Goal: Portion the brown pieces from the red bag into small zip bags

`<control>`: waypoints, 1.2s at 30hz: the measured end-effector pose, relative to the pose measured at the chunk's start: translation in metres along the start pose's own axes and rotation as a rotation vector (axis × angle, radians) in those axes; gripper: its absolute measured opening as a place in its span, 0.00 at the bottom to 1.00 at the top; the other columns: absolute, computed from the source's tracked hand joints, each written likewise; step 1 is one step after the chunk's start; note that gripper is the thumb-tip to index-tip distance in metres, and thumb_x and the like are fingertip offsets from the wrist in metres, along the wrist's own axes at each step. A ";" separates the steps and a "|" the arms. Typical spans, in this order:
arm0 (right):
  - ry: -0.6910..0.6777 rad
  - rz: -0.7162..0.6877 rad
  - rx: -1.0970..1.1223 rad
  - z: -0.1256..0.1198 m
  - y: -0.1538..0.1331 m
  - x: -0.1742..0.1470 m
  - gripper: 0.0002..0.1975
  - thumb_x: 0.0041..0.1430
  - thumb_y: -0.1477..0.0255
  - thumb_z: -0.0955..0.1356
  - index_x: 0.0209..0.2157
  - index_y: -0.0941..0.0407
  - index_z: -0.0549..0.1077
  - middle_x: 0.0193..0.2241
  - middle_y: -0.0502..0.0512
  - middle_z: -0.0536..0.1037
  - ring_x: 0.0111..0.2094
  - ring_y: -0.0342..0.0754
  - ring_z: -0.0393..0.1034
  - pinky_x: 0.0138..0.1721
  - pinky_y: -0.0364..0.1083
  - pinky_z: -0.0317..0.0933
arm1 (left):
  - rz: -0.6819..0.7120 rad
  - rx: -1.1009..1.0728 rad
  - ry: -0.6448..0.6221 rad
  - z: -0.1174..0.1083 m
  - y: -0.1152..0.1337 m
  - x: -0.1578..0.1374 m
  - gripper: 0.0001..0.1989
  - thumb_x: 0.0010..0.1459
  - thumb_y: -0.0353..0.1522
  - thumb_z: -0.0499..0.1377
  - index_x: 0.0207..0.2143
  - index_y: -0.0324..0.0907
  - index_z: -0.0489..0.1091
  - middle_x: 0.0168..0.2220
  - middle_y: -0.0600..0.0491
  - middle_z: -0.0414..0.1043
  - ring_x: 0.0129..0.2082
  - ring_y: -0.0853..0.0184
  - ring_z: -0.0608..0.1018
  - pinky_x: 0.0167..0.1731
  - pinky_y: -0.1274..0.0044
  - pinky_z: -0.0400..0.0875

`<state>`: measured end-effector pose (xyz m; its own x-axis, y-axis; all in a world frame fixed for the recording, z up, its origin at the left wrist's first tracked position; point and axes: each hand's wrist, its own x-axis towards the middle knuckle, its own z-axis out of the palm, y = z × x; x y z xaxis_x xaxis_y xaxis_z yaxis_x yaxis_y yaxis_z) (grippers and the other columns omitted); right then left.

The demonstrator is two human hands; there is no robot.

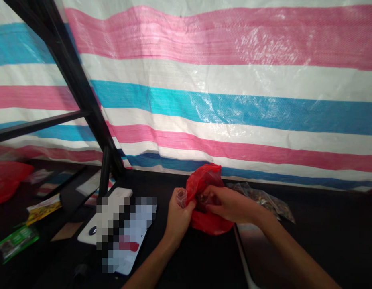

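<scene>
1. The left hand (177, 216) is holding the red plastic bag (211, 224) by its rim, over the black bench (210, 265); its fingers are gripping also a small clear plastic piece (181, 197).
2. The right hand (224, 202) is reaching into the bag's opening; its fingers are bending, partly closed, and what they are holding I cannot tell.
3. Behind, a clear packet (274, 205) is lying.

No readable text or numbers.
</scene>
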<state>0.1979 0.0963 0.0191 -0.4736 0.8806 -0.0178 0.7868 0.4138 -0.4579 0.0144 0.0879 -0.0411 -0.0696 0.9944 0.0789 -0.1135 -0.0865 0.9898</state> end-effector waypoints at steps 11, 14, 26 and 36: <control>0.134 -0.116 -0.026 -0.017 -0.054 -0.008 0.13 0.63 0.77 0.67 0.48 0.53 0.74 0.46 0.56 0.77 0.43 0.50 0.73 0.48 0.50 0.67 | 0.196 0.321 -0.055 0.000 -0.007 -0.012 0.07 0.55 0.26 0.60 0.36 0.45 0.69 0.35 0.54 0.73 0.37 0.64 0.76 0.37 0.75 0.70; 0.161 -0.211 -0.156 -0.010 -0.057 -0.003 0.18 0.65 0.80 0.64 0.52 0.51 0.74 0.51 0.59 0.74 0.49 0.53 0.72 0.53 0.55 0.66 | 0.206 0.315 -0.041 0.001 -0.009 -0.012 0.09 0.55 0.25 0.60 0.38 0.45 0.68 0.37 0.54 0.73 0.38 0.65 0.76 0.38 0.75 0.70; 0.101 -0.072 -0.058 -0.043 -0.038 -0.026 0.12 0.64 0.76 0.66 0.45 0.48 0.77 0.48 0.53 0.77 0.43 0.50 0.76 0.45 0.48 0.68 | 0.130 0.443 0.109 0.000 0.004 -0.015 0.08 0.54 0.23 0.57 0.34 0.45 0.66 0.36 0.53 0.67 0.35 0.64 0.74 0.37 0.72 0.69; -0.034 0.133 -0.451 0.002 -0.011 0.006 0.18 0.57 0.83 0.66 0.47 0.58 0.76 0.51 0.64 0.75 0.47 0.59 0.77 0.46 0.52 0.68 | -0.023 0.111 -0.067 -0.003 -0.010 -0.001 0.17 0.52 0.23 0.56 0.45 0.43 0.67 0.37 0.51 0.78 0.37 0.63 0.81 0.40 0.72 0.75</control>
<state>0.1852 0.0966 0.0224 -0.3640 0.9278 -0.0824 0.9313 0.3638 -0.0179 0.0122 0.0880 -0.0517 -0.0015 0.9982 0.0606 -0.0035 -0.0606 0.9982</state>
